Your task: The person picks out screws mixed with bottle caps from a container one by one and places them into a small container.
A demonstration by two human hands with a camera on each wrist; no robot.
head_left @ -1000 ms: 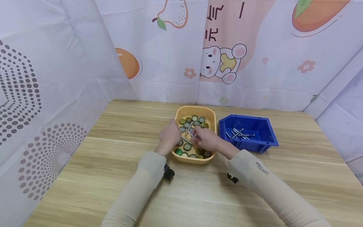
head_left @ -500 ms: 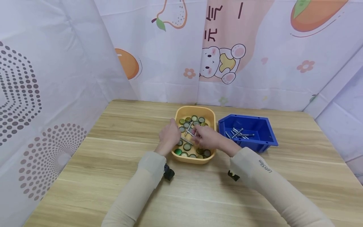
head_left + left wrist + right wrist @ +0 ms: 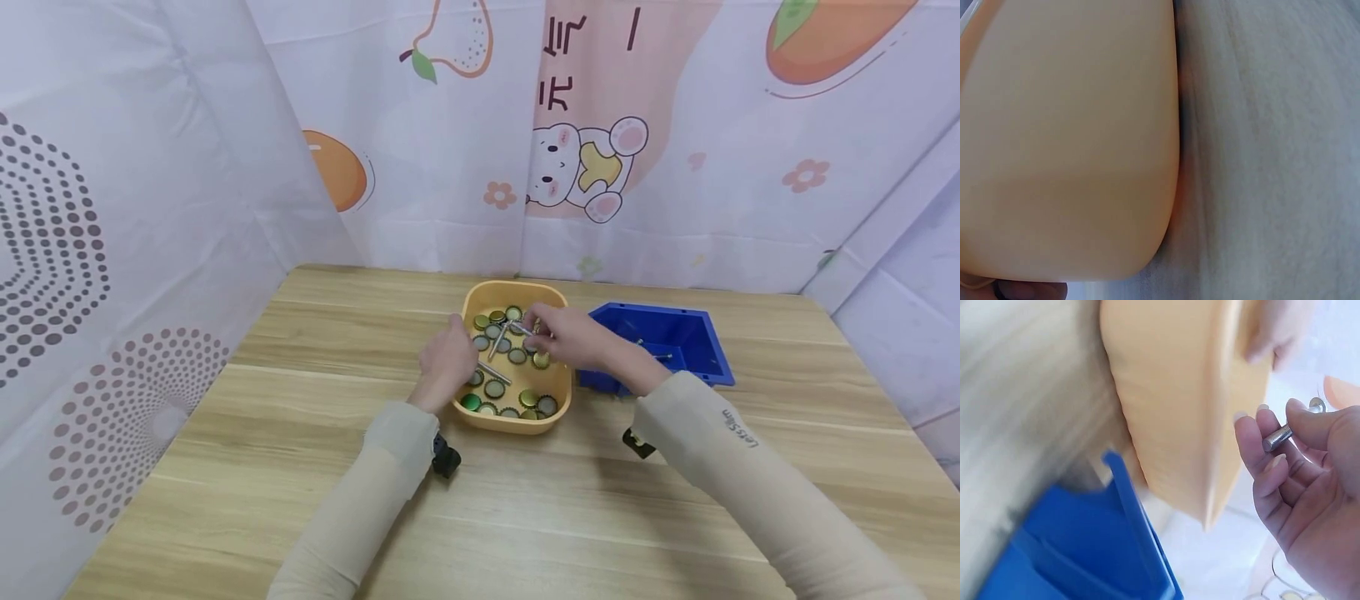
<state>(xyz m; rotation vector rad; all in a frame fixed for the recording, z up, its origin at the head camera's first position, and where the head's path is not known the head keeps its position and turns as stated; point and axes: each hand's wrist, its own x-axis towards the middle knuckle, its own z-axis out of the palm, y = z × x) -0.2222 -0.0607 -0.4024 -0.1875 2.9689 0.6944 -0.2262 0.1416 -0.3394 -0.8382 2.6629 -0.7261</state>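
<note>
A yellow plastic tub holds several bottle caps and two loose metal bolts, one lying near the left wall and another further back. My left hand grips the tub's left rim; its fingers are mostly hidden in the left wrist view, where the tub wall fills much of the frame. Over the tub's right side, my right hand pinches a bolt between thumb and fingers, its threaded end showing in the right wrist view.
Right beside the tub stands a blue storage bin with several bolts inside, partly covered by my right forearm. Both sit on a wood-grain table. A printed curtain hangs behind the table's back edge.
My right hand has picked up a bolt from among the caps and moved right and back, toward the blue bin's side. The left hand has stayed at the tub's rim.
</note>
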